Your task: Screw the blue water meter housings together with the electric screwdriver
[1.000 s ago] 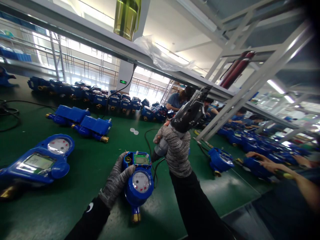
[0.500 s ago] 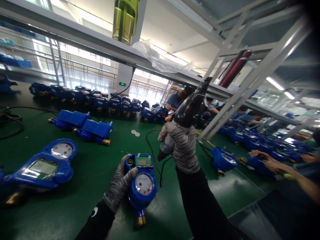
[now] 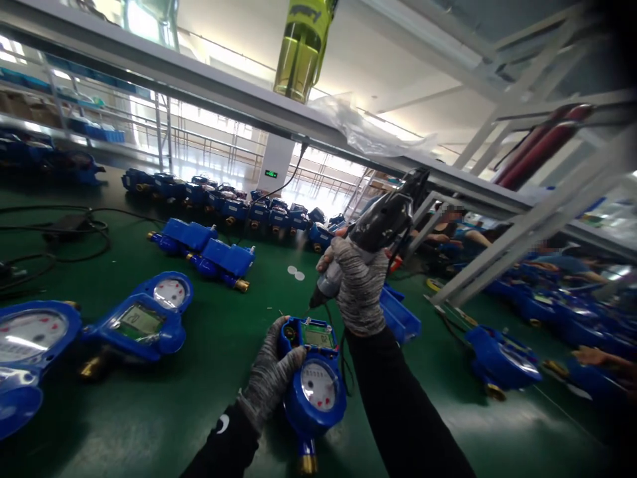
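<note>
A blue water meter (image 3: 318, 392) with a round dial, a small display and a brass end lies on the green bench in front of me. My left hand (image 3: 273, 365), in a grey knit glove, grips its left side, thumb on the top face. My right hand (image 3: 361, 285), gloved alike, is wrapped around a black and grey electric screwdriver (image 3: 381, 222). The tool slants down to the left. Its tip is over the far edge of the meter's display housing; whether it touches cannot be made out.
More water meters (image 3: 142, 318) lie at the left, and two face away behind them (image 3: 204, 249). A blue bin (image 3: 398, 315) stands right of my right hand. Further right are a shelf post (image 3: 478, 272), another meter (image 3: 502, 362) and a co-worker's hand (image 3: 597, 356). Black cables cross the bench.
My view has swung left, so everything sits further right in it. The screwdriver tip has shifted from the display's right side to its far edge. My left hand keeps its grip on the meter.
</note>
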Motion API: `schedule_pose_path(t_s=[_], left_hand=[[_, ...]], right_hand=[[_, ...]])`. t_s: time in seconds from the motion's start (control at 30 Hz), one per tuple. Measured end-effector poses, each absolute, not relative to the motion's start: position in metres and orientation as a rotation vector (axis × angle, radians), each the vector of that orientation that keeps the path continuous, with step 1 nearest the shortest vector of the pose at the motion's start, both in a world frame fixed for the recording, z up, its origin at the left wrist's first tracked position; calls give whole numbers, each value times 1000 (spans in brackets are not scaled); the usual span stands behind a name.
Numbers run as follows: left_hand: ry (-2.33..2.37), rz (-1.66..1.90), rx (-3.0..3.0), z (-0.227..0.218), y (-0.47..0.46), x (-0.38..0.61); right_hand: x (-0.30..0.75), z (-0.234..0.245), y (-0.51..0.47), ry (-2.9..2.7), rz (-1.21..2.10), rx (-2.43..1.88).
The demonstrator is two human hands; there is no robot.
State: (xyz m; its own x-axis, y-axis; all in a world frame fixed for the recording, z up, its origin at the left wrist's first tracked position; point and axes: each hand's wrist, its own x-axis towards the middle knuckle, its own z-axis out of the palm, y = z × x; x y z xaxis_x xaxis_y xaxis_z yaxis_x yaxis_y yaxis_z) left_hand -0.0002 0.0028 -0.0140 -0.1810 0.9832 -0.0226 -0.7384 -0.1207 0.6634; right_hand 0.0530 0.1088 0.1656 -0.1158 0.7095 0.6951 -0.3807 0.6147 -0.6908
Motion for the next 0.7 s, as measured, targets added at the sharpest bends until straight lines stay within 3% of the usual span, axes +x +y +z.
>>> schedule_pose_path(t_s=[0.7], left_hand=[[685,1665,483,-7,0,-1]], right_hand=[[54,155,123,-1370,966,-312]])
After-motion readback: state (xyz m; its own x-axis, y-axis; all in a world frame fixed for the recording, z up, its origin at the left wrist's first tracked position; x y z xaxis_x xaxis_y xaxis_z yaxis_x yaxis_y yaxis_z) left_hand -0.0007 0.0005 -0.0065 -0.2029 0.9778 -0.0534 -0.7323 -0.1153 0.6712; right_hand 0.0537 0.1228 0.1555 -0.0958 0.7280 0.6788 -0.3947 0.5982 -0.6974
